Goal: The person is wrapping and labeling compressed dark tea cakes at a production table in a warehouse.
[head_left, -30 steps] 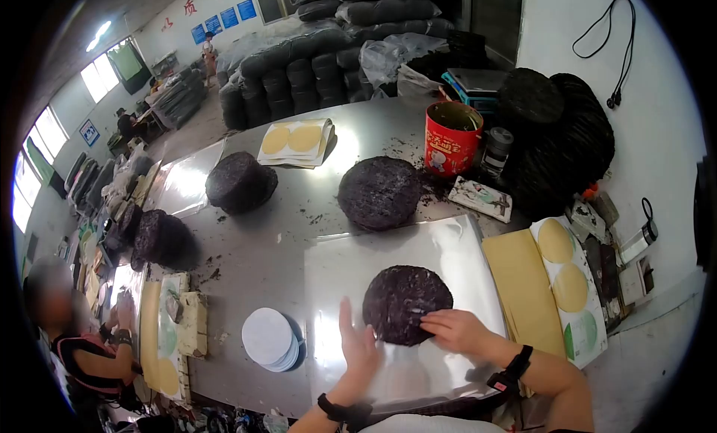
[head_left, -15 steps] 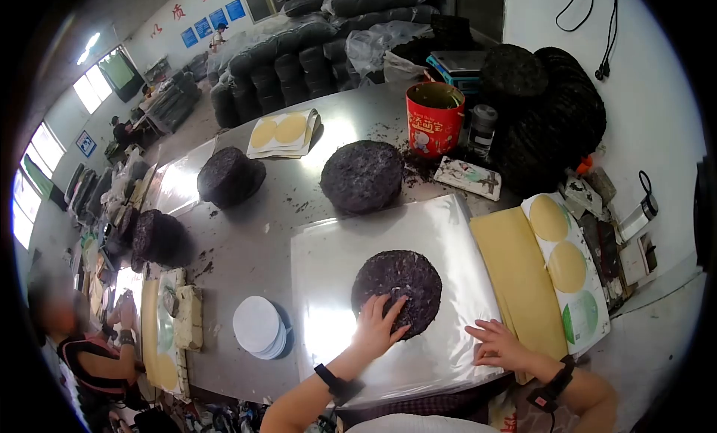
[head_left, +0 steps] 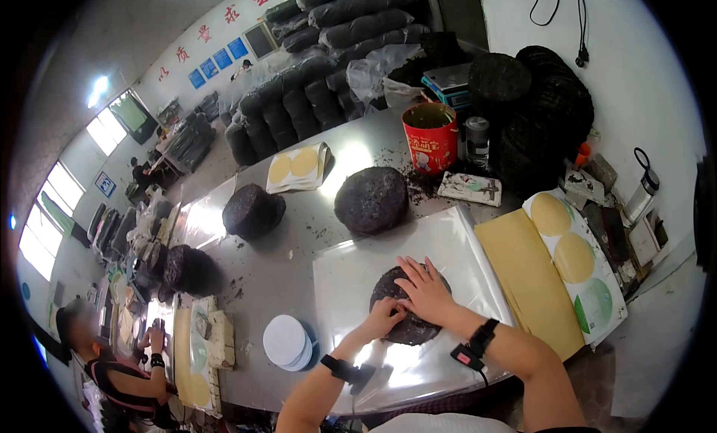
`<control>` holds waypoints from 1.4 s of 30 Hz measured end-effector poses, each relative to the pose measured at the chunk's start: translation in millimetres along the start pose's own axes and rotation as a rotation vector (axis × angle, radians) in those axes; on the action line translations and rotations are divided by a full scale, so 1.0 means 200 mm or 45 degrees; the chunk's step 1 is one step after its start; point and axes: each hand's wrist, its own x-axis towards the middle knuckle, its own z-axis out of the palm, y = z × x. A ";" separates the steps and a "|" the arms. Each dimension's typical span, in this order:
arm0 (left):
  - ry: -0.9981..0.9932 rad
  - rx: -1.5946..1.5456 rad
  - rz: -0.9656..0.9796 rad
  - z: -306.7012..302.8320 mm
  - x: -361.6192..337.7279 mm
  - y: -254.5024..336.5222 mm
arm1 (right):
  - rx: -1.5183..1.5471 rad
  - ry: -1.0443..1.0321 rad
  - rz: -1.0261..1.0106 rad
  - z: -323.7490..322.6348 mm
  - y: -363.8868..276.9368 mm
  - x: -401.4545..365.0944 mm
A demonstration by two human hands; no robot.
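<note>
A dark round cake [head_left: 411,331] lies on a stack of clear plastic sheets [head_left: 478,358] in front of me. My left hand [head_left: 383,317] is on the cake's left part with its fingers curled together; what they pinch, if anything, is too small to make out. Spread across the upper right of the same cake is my right hand [head_left: 427,291], palm down. Beyond the sheets sits another dark cake [head_left: 371,201]. White round papers [head_left: 286,341] are stacked left of the sheets.
Brown paper [head_left: 526,284] and printed label sheets [head_left: 582,265] lie at the right. Behind stand a red bucket [head_left: 431,138], a jar [head_left: 478,140] and piled dark cakes [head_left: 549,119]. More cakes [head_left: 252,211] are at the left, near a co-worker [head_left: 123,369].
My right hand has moved left from the plastic onto the cake. My left hand's fingers have curled in. The camera view has shifted, so the surroundings appear displaced.
</note>
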 end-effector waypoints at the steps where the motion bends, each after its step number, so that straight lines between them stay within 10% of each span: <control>1: 0.075 -0.045 -0.071 0.00 0.01 0.02 | 0.060 0.138 0.095 0.01 -0.05 -0.05; 8: 0.395 0.029 -0.312 0.05 0.03 0.13 | -0.010 -0.169 0.337 0.11 -0.15 -0.36; 11: 0.820 -0.044 0.132 0.14 -0.21 0.37 | -0.182 -0.113 0.272 0.18 -0.11 -0.38; 16: 0.402 0.198 0.157 0.38 -0.68 0.30 | -0.178 -0.125 0.314 0.18 -0.13 -0.36; 23: 0.612 0.625 -0.319 0.34 -0.61 0.18 | -0.147 -0.163 0.325 0.17 -0.13 -0.37; 35: 0.333 0.973 -0.305 0.19 -0.39 0.09 | -0.143 -0.177 0.291 0.16 -0.13 -0.36; 37: 0.715 0.244 0.027 0.25 -0.41 0.03 | -0.070 -0.153 0.285 0.15 -0.13 -0.36; 42: 0.514 0.930 -0.039 0.25 -0.39 0.03 | -0.304 -0.213 0.371 0.05 -0.18 -0.33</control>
